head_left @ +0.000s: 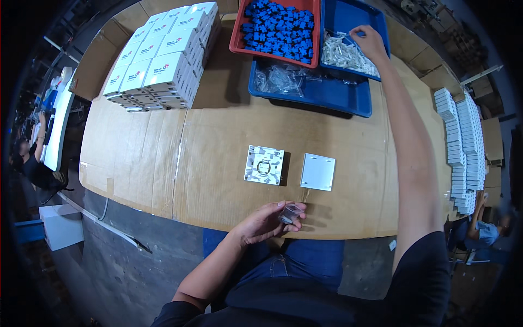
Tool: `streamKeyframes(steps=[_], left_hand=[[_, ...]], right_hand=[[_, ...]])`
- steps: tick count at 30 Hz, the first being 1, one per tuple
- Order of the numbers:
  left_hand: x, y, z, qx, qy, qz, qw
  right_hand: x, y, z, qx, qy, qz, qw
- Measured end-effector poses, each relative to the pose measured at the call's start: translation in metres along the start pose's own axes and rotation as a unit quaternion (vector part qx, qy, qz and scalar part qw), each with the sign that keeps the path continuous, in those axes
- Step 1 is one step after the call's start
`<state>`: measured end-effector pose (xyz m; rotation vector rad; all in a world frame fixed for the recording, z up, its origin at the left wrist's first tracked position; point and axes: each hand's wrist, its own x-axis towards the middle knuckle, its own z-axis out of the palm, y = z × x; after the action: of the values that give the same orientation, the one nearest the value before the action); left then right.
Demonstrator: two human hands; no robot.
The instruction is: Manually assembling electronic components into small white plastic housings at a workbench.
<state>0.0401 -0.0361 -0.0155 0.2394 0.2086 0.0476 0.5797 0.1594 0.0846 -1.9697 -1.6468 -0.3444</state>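
Observation:
My left hand (269, 222) is closed around a small clear plastic bag (290, 213) by the table's near edge. Something dark shows inside the bag, too small to name. My right hand (369, 41) reaches over the far blue tray (348, 13) that holds small white plastic pieces (343, 53). Its fingers are pinched together, and whatever is between them cannot be made out. Between my arms lie an open square white box part (264, 164) with a grey-patterned inside and, to its right, a flat white square cover (317, 171).
A red tray (235, 41) of blue plastic parts (278, 30) rests beside a lower blue tray (316, 101) with clear bags (280, 80). White boxes (163, 60) are stacked far left. More white stacks (463, 147) line the right edge. Other people (482, 231) sit at both sides.

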Motion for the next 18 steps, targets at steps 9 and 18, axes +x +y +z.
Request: streamKeyframes(steps=[9, 18], left_hand=[[-0.013, -0.010, 0.000, 0.040, 0.046, 0.001, 0.998], [-0.013, -0.013, -0.011, 0.048, 0.049, 0.017, 0.997]], right_hand=[[-0.098, -0.141, -0.098, 0.737, -0.012, 0.143, 0.660], [-0.230, -0.236, -0.113, 0.618, -0.099, 0.201, 0.753]])
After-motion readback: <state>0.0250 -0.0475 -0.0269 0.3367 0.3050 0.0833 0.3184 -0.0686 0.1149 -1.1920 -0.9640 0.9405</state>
